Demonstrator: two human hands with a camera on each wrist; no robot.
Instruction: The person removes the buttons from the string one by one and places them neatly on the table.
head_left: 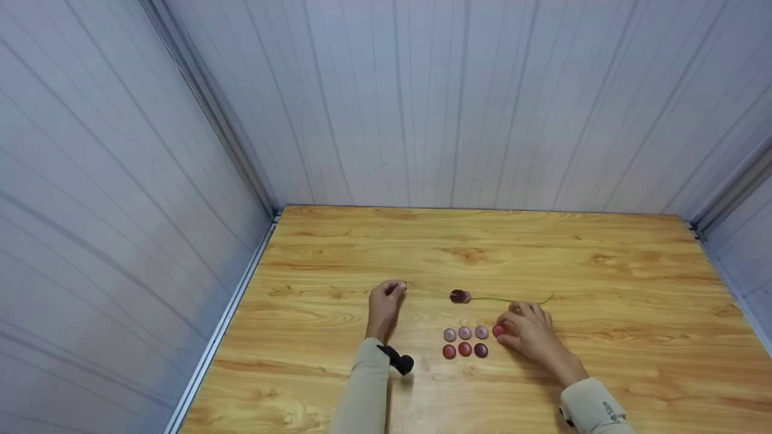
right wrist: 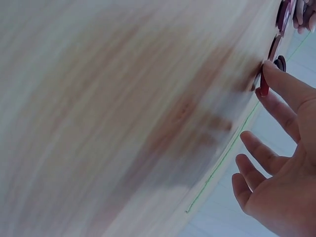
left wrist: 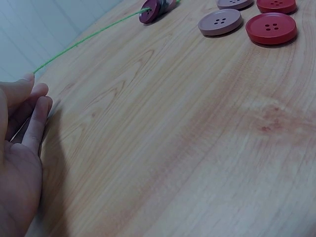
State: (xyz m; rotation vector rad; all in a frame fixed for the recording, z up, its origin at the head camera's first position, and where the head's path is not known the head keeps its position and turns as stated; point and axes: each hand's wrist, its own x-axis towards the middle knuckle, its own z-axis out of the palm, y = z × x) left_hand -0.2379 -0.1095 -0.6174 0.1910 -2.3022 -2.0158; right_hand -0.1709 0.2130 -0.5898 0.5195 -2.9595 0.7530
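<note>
My left hand [head_left: 383, 306] pinches the end of a thin green string [left wrist: 89, 37] between thumb and forefinger. The string runs right to a small group of threaded buttons, with a dark purple button [left wrist: 149, 12] at its near side, and its free end trails further right over the table. A red button [right wrist: 264, 86] is pinched between the thumb and forefinger of my right hand [head_left: 532, 334], tipped up at the table surface. In the right wrist view the other fingers are spread apart. Left of that hand, two rows of loose buttons lie flat.
The back row has mauve buttons [head_left: 465, 332]; the front row has two red ones, including a near red button [head_left: 449, 351], and a dark purple button [head_left: 480, 350]. All lie on a wood-grain table [head_left: 338, 253]. Pale panel walls [head_left: 422, 108] stand behind and at the sides.
</note>
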